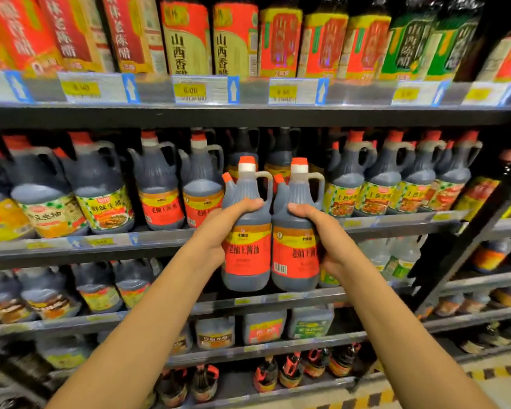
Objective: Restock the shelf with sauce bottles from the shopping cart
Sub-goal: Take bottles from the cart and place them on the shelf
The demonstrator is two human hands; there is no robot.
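I hold two dark soy sauce bottles with red labels, white necks and red caps, side by side and upright in front of the middle shelf (396, 221). My left hand (219, 231) grips the left bottle (247, 255) around its body. My right hand (322, 231) grips the right bottle (295, 258) the same way. Behind them there is a gap in the front row, with two similar bottles set further back. Matching red-label bottles (161, 202) stand just left of that gap. The shopping cart is out of view.
The top shelf holds tall vinegar bottles (186, 39) above price tags (201, 90). Green-label soy bottles (372, 190) fill the right of the middle shelf. Lower shelves carry more jugs and small bottles. A black upright (466, 231) divides the shelving on the right. Yellow-black floor tape (425, 388) shows bottom right.
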